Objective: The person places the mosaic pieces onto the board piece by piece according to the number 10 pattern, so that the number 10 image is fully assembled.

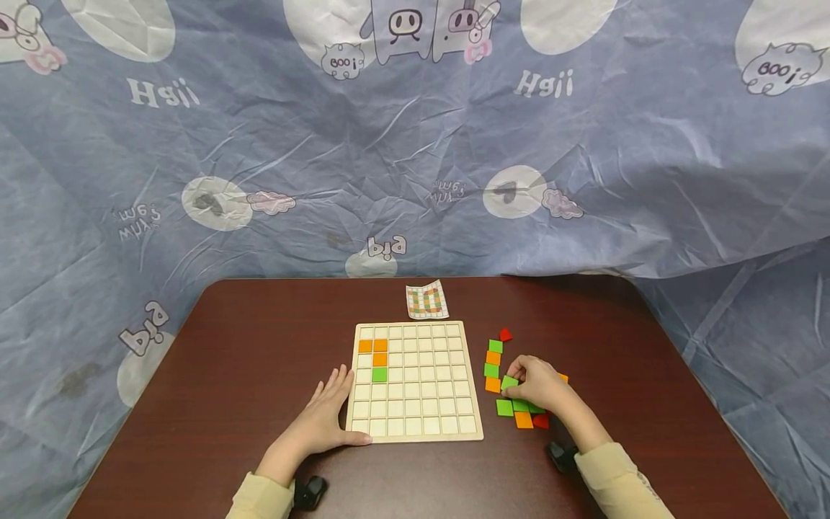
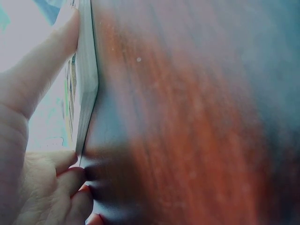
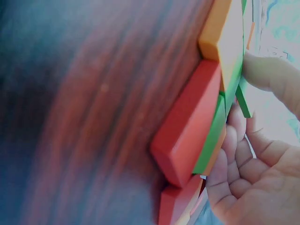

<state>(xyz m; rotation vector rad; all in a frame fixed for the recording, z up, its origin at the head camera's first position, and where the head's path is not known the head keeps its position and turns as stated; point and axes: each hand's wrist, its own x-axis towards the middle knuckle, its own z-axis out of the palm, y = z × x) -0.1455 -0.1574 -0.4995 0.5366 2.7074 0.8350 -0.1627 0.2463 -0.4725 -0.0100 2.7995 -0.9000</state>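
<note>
A pale square grid board lies on the table, with three orange tiles and one green tile in its upper-left cells. My left hand rests at the board's front-left corner, its fingers extended along the left edge and the thumb touching the front edge. To the board's right, my right hand pinches a green square tile between thumb and fingers. The right wrist view shows that green tile tilted beside the thumb, over a cluster of green, orange and red tiles.
Loose green and orange tiles form a column right of the board, with a red piece at its far end. More tiles lie under and before my right hand. A patterned paper card lies behind the board.
</note>
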